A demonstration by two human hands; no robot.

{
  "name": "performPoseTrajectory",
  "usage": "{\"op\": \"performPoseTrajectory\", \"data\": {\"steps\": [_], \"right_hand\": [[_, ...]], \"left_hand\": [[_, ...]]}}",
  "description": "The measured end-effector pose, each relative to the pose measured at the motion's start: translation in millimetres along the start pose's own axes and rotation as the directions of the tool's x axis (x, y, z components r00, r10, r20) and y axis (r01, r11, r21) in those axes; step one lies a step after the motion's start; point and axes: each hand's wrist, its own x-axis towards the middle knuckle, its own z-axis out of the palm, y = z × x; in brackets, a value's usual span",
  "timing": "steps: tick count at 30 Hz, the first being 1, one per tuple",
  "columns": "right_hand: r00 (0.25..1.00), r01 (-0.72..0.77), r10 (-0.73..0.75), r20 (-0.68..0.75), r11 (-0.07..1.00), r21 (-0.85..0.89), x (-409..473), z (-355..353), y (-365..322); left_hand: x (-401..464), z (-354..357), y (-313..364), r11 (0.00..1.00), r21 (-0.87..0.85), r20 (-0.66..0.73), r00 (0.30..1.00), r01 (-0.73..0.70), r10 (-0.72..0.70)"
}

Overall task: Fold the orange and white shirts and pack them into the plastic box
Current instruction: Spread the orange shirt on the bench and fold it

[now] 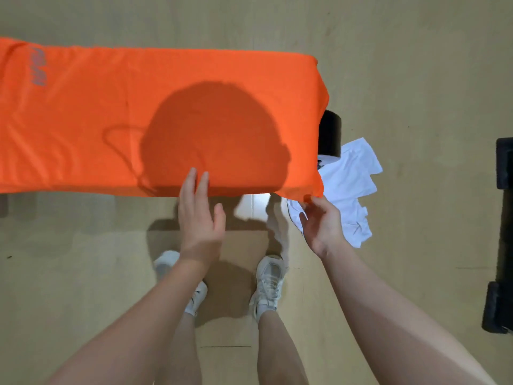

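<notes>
The orange shirt (155, 118) lies flat across the upper left of the frame, its long axis left to right; the left hand (198, 215) rests open-fingered on its lower edge; the right hand (323, 226) pinches its lower-right corner (nearer the white shirt (349, 190), crumpled at centre right).
</notes>
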Motion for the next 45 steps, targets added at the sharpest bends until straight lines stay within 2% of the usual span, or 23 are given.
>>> {"op": "performPoseTrajectory", "data": {"steps": [1,2,3,4,5,6,7,8,12,15,19,22,24,26,28,31,33,35,38,42,43,44,45], "right_hand": [[1.000,-0.008,0.009,0.019,0.999,-0.035,1,2,5],[1.000,-0.013,0.016,0.027,0.996,-0.085,3,4,9],[0.999,-0.019,0.024,0.038,0.994,-0.107,6,7,14],[0.998,-0.026,0.032,0.057,0.994,-0.107,10,11,18],[0.997,-0.030,0.037,0.072,0.995,-0.092,13,14,23],[0.996,-0.034,0.041,0.074,0.995,-0.093,16,16,28],[0.997,-0.039,0.045,0.064,0.995,-0.097,17,18,34],[0.997,-0.041,0.047,0.057,0.994,-0.100,18,19,40],[0.999,-0.027,0.029,-0.042,0.998,0.061,9,12,62],[0.988,0.028,-0.003,-0.156,0.987,0.158,-12,8,67],[0.974,0.083,-0.050,-0.219,0.986,0.145,-40,10,61],[0.959,0.117,-0.082,-0.270,0.986,0.116,-57,17,51],[0.934,0.137,-0.103,-0.342,0.988,0.076,-67,25,43],[0.893,0.167,-0.142,-0.427,0.986,0.021,-76,33,33],[0.862,0.197,-0.181,-0.474,0.980,-0.018,-86,42,21],[0.866,0.236,-0.224,-0.447,0.971,-0.029,-94,57,-7],[0.881,0.242,-0.239,-0.408,0.969,-0.044,-92,64,-30],[0.888,0.212,-0.236,-0.395,0.972,-0.102,-84,68,-49],[0.887,0.154,-0.234,-0.398,0.963,-0.222,-65,73,-69],[0.872,0.149,-0.197,-0.448,0.979,-0.141,-33,84,-81],[0.860,0.142,-0.209,-0.465,0.974,-0.175,-29,88,-82],[0.833,0.131,-0.274,-0.481,0.942,-0.309,-28,92,-80],[0.791,0.125,-0.402,-0.461,0.844,-0.521,-28,97,-76]], "left_hand": [[-7,1,-8,0.974,-0.139,-0.114,0.974,0.180,-0.197],[-10,4,-15,0.883,-0.300,-0.169,0.891,0.361,-0.421],[-7,6,-24,0.710,-0.490,-0.143,0.757,0.505,-0.637],[-2,7,-33,0.461,-0.678,-0.022,0.612,0.572,-0.791],[6,8,-44,0.195,-0.808,0.153,0.518,0.555,-0.842],[12,8,-56,-0.028,-0.867,0.309,0.493,0.497,-0.814],[17,9,-68,-0.165,-0.880,0.399,0.504,0.445,-0.766],[21,8,-78,-0.237,-0.878,0.444,0.523,0.416,-0.728],[34,7,-101,-0.342,-0.867,0.498,0.609,0.363,-0.617],[36,4,-99,-0.335,-0.845,0.534,0.660,0.416,-0.528],[26,-10,-77,-0.358,-0.830,0.557,0.658,0.427,-0.506],[18,-25,-61,-0.389,-0.853,0.522,0.613,0.349,-0.594],[11,-36,-55,-0.347,-0.883,0.468,0.549,0.315,-0.693],[1,-51,-48,-0.228,-0.917,0.368,0.472,0.328,-0.801],[-4,-68,-41,-0.036,-0.929,0.207,0.437,0.368,-0.875],[6,-94,-22,0.247,-0.890,-0.027,0.496,0.384,-0.868],[23,-106,-11,0.403,-0.820,-0.138,0.544,0.406,-0.828],[45,-115,-1,0.523,-0.720,-0.223,0.562,0.456,-0.797],[76,-117,5,0.590,-0.635,-0.243,0.596,0.499,-0.766],[112,-107,-6,0.502,-0.627,-0.080,0.591,0.596,-0.803],[117,-106,-13,0.547,-0.564,-0.084,0.616,0.618,-0.783],[119,-105,-22,0.621,-0.473,-0.084,0.670,0.625,-0.738],[119,-107,-27,0.720,-0.369,-0.093,0.747,0.588,-0.658]]}}
